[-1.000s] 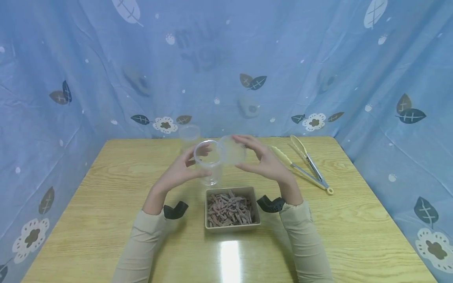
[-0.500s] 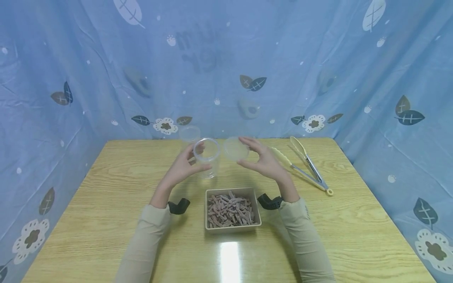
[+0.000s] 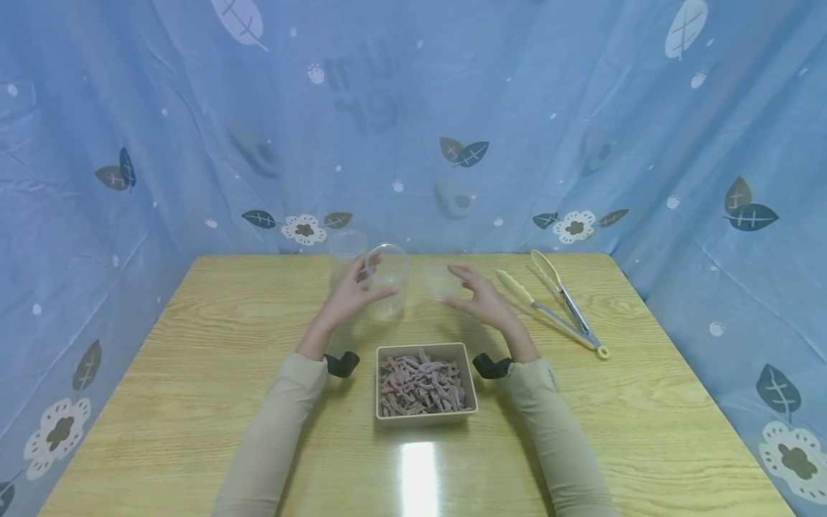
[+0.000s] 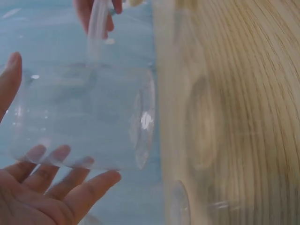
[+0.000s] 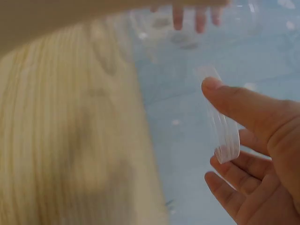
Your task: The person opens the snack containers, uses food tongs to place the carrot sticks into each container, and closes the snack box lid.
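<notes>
In the head view my left hand (image 3: 344,296) grips a clear plastic jar (image 3: 388,305) from its left side, thumb in front and fingers behind. The jar is upright and its mouth has no lid on it. Seen from the left wrist, the jar's flat base (image 4: 146,119) hangs above the tabletop. My right hand (image 3: 486,300) holds a round translucent lid (image 3: 436,281) by its edge, to the right of the jar and apart from it. The right wrist view shows the lid's ribbed rim (image 5: 226,133) between thumb and fingers.
A beige rectangular tub (image 3: 426,416) full of brownish-purple dried strips stands between the forearms. Behind my left hand is another clear jar (image 3: 347,245). Spread tongs (image 3: 573,316) with cream tips lie at right. A blue patterned curtain (image 3: 413,108) encloses the wooden table (image 3: 194,373).
My left hand has moved the jar slightly right and away from me. The right hand has drawn the lid to the right and down, widening the gap between lid and jar.
</notes>
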`<action>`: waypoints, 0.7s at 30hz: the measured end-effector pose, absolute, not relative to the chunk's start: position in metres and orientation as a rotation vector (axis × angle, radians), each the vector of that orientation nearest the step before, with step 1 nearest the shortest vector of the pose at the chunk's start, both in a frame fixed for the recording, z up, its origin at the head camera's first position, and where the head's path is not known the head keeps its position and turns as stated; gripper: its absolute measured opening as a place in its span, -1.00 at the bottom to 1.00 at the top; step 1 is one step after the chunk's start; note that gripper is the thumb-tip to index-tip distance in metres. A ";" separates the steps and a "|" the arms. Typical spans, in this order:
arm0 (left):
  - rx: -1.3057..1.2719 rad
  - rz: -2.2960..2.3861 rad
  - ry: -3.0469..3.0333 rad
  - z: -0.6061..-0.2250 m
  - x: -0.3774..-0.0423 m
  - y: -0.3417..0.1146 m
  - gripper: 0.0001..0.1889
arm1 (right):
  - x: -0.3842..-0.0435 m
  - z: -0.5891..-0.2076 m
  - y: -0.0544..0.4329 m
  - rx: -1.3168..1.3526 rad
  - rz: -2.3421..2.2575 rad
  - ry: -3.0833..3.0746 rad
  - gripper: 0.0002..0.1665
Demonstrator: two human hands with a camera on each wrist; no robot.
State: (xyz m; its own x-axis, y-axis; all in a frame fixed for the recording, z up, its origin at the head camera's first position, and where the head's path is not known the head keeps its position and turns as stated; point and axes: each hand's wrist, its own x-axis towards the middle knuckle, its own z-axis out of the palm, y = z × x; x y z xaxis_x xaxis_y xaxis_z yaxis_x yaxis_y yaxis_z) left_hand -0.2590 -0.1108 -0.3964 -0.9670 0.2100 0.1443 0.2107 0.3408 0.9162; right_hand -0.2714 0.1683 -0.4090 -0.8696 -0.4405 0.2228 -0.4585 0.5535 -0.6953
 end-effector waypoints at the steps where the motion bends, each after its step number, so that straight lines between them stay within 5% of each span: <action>1: -0.388 -1.755 -2.569 -0.398 -0.261 -0.109 -0.07 | -0.273 -0.412 0.169 0.781 1.234 -2.755 -0.15; 21: -0.300 -1.757 -2.567 -0.428 -0.293 -0.093 -0.10 | -0.305 -0.445 0.166 0.541 1.278 -2.885 -0.11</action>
State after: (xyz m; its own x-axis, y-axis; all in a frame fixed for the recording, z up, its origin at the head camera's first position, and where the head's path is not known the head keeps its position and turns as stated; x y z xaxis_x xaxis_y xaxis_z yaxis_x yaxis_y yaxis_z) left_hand -0.2926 -0.0931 -0.4277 -0.9814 0.1486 0.1215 0.1671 0.3493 0.9220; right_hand -0.3051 0.1662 -0.4449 -0.9411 -0.3282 0.0809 -0.2804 0.6246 -0.7289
